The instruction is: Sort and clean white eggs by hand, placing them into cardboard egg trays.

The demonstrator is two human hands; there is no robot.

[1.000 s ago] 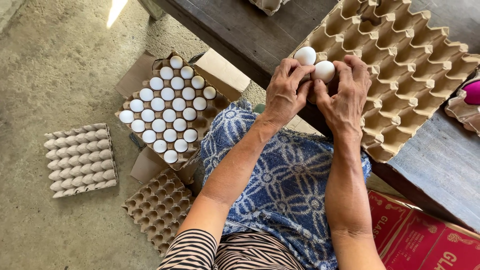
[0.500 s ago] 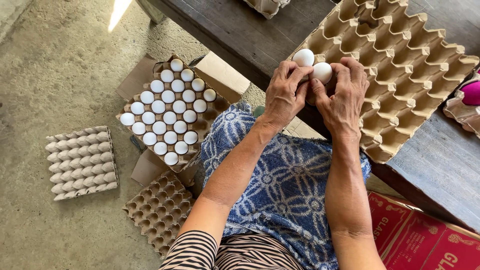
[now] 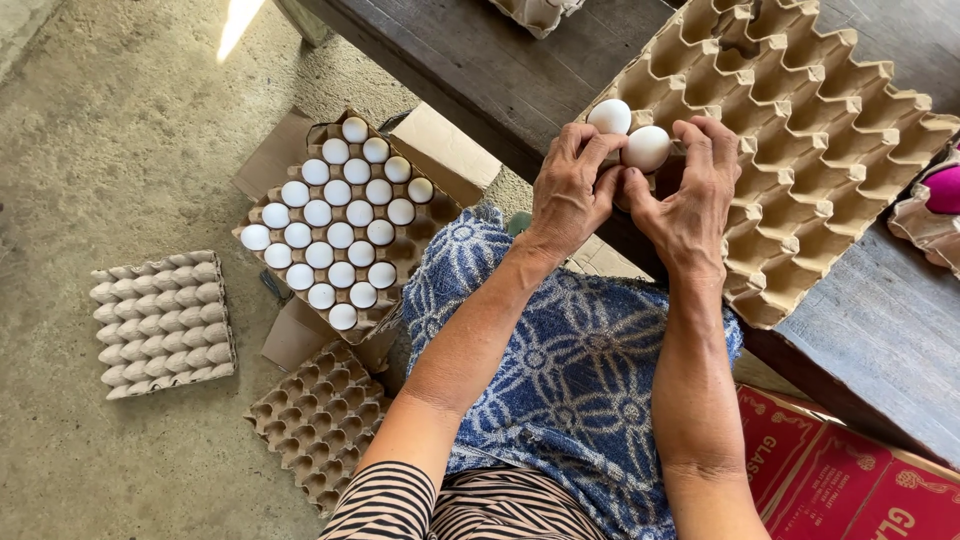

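Head view: left hand [image 3: 572, 190] and right hand [image 3: 690, 200] each grip white egg [image 3: 610, 116], [image 3: 647, 147] over empty tray [image 3: 800, 150]; full tray [image 3: 340, 225] on floor.

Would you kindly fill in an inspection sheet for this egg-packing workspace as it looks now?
Surface: dark weathered wooden table, bearing a brown moulded-pulp egg tray.
Job's things: two white eggs at the tray's near corner; the other cells that show are empty.
Clutter: pink object at the right edge; another pulp tray at the top edge.
Grippers: left hand and right hand each touch an egg with the fingertips.
Cables: nothing seen.
Surroundings: concrete floor; full tray of white eggs in an open cardboard box; upturned tray stack; empty tray stack; red cartons.
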